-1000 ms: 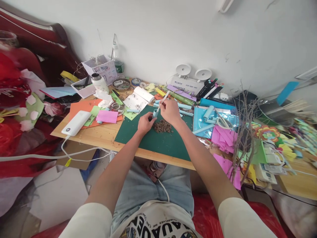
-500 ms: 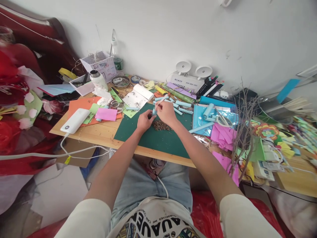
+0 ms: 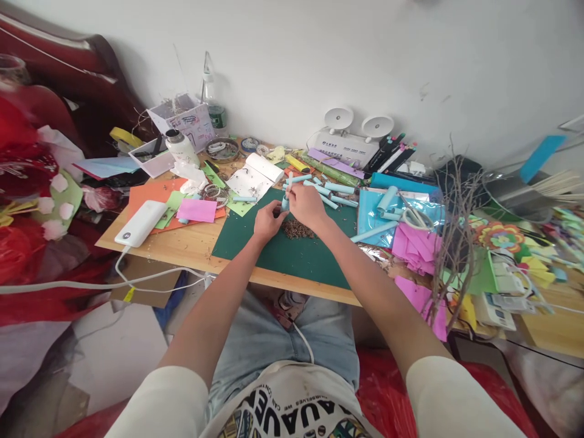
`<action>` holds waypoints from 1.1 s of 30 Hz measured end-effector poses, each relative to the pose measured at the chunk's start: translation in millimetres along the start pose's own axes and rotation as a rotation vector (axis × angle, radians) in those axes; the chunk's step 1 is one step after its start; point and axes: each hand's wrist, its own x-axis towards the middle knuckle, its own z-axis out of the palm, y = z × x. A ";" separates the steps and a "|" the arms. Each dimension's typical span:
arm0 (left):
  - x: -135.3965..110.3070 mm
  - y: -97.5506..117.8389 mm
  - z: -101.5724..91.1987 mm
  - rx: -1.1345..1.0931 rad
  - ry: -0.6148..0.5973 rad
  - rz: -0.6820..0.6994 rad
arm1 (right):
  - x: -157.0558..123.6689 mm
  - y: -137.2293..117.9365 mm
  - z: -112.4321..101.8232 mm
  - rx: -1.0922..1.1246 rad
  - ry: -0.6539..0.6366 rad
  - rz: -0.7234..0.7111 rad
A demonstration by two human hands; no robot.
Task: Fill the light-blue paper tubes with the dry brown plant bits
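Blue tube (image 3: 285,205), long axis near upright, in grasp of left fingers (image 3: 275,208), steep stick (image 3: 290,177) in grasp of right fingers (image 3: 294,194).

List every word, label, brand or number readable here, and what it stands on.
"OURSELVES WE CAN CONT", upside down, on the shirt; the end is not readable.
Larger shirt letters: no sure reading.
Too small or blurred: blue print on the white lamp unit; the green bottle label; marks on the white box.

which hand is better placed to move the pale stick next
Probably the right hand: it grips the pale stick at the small blue tube, while the left hand is occupied holding that tube above the green mat.
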 end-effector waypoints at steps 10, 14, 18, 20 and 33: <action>1.5 1.3 0.1 0.021 -0.014 -0.039 | -7.6 5.3 -22.2 0.097 0.195 -0.007; 1.6 3.8 -0.8 0.025 -0.030 -0.055 | -32.0 28.5 -51.8 0.174 0.358 0.102; 0.9 8.0 -3.5 0.034 -0.041 -0.060 | -66.9 61.5 -42.4 0.110 0.120 0.270; 0.4 9.1 -4.4 0.025 -0.042 -0.055 | -84.5 73.6 -25.3 0.033 -0.077 0.354; -0.4 10.0 -4.4 0.010 -0.039 -0.039 | -97.6 73.2 17.9 -0.129 -0.101 0.378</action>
